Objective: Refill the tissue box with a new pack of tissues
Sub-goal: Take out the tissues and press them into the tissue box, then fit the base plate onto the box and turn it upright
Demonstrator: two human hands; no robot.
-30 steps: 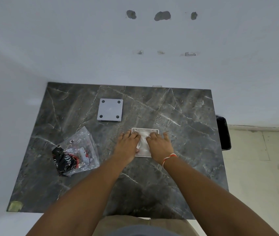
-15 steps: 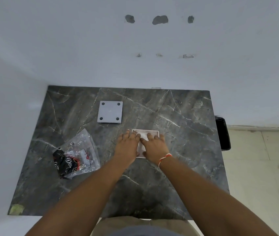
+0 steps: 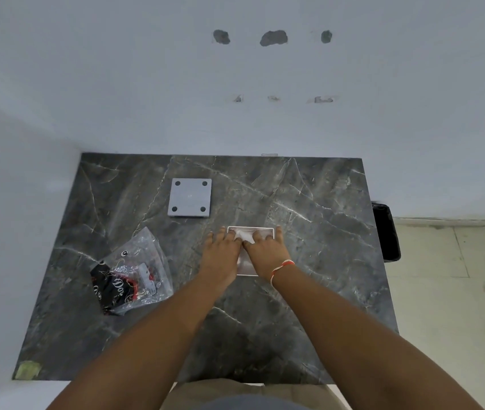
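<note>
The white rectangular tissue box (image 3: 250, 253) lies open-topped on the dark grey marble-patterned table (image 3: 309, 261), under both hands. The left hand (image 3: 220, 254) and right hand (image 3: 266, 251) rest flat, fingers spread, pressing white tissue (image 3: 245, 237) into the box, thumbs meeting over its middle. Left of the box and beyond it lies a grey square plate with four dark dots (image 3: 190, 197), apart from it. Further left of the box lies a crumpled clear plastic wrapper with black and red print (image 3: 130, 276). Bare table surrounds the box. Right of the box, past the table edge, stands a black bin (image 3: 386, 232) on pale floor tiles (image 3: 448, 291)
</note>
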